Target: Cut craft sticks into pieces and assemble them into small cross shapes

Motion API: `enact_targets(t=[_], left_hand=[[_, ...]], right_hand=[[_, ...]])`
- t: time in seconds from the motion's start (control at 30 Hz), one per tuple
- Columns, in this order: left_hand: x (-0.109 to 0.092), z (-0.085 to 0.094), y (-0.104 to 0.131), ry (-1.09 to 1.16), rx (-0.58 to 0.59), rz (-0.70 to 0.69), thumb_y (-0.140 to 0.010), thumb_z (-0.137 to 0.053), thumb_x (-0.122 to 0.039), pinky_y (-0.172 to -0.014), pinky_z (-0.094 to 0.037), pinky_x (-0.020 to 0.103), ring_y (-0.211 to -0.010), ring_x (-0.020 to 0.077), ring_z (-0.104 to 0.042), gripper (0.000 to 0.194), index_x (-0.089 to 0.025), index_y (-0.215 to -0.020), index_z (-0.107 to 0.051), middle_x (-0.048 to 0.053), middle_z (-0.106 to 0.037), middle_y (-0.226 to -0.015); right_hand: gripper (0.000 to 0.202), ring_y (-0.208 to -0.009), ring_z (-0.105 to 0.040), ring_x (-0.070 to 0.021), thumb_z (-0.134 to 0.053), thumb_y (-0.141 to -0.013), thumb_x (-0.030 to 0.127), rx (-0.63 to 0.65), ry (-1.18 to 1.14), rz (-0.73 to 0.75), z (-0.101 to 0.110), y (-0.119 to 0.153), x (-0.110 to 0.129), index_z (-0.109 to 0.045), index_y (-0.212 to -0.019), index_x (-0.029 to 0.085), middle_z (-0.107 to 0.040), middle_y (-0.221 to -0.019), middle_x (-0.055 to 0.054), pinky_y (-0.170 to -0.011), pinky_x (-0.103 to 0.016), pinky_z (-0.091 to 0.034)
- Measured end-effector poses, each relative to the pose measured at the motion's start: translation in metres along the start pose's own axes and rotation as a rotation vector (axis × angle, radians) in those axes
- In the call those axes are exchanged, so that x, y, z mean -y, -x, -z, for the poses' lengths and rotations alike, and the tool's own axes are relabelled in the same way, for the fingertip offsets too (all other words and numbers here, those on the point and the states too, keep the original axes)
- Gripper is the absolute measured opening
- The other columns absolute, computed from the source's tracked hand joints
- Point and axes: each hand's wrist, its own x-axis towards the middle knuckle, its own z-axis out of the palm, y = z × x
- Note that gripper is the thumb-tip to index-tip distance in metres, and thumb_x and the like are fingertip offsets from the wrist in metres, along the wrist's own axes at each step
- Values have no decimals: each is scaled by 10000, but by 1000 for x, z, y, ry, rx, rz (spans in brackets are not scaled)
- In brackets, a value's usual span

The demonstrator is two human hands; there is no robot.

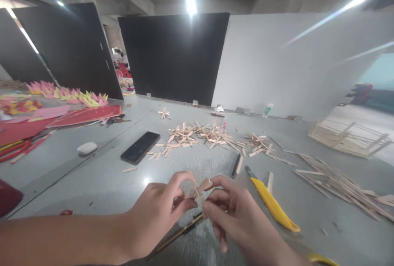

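Close together at the lower middle of the head view, my left hand (168,204) and my right hand (229,210) pinch small wooden sticks (200,188) between them. The sticks cross each other at an angle; whether they are joined I cannot tell. Both hands have their fingers closed on these pieces. Below the hands a thin pencil-like rod (180,233) lies on the grey table (111,184), partly hidden. To the right of my right hand rests a yellow-handled cutter knife (272,204), with a dark pen (236,165) a little farther off.
Loose short sticks (212,132) are heaped beyond the hands, and long strips (341,184) lie at right. A phone (140,147) and a white case (87,148) are at left. Pink and yellow paper flowers (67,93) stand farther left. Black and white panels (175,58) border the back.
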Motion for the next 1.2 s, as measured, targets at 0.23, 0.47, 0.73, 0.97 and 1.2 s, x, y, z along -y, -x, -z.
enact_targets(t=[0.23,0.47,0.73,0.97,1.2], left_hand=[[-3,2,-1,76,71,175,-1004,-604,-368,-485,-269,242,-441,103,-350,205,-250,-868,-508,-89,-542,-552],[-5,4,-3,174,195,304,-1037,-493,-397,-499,-287,250,-460,113,-405,299,-228,-795,-538,-50,-557,-563],[-13,8,-8,215,230,309,-1054,-448,-407,-563,-371,252,-551,139,-554,344,-208,-806,-578,-4,-657,-643],[-12,6,-6,313,263,327,-1038,-467,-388,-506,-338,234,-498,121,-503,325,-190,-817,-601,-30,-583,-561],[-14,6,-7,466,301,392,-1033,-497,-406,-530,-400,220,-544,123,-545,328,-169,-887,-671,-35,-572,-580]], right_hand=[[244,-461,-543,-100,-745,-840,329,-83,-11,-22,4,-4,-7,-606,-989,195,-606,-611,64,-397,-199,-514],[170,-452,-523,-78,-712,-880,325,-40,10,23,3,-4,-10,-637,-861,174,-604,-630,44,-404,-194,-513],[174,-467,-515,-79,-712,-898,339,-66,38,47,5,-4,-4,-635,-858,189,-595,-651,42,-418,-198,-523],[291,-470,-514,-75,-712,-908,421,-100,91,93,4,-6,-14,-693,-1053,169,-630,-688,27,-439,-199,-499],[267,-482,-526,-83,-674,-922,406,-55,218,133,4,-4,-15,-776,-990,168,-650,-682,1,-452,-204,-513]])
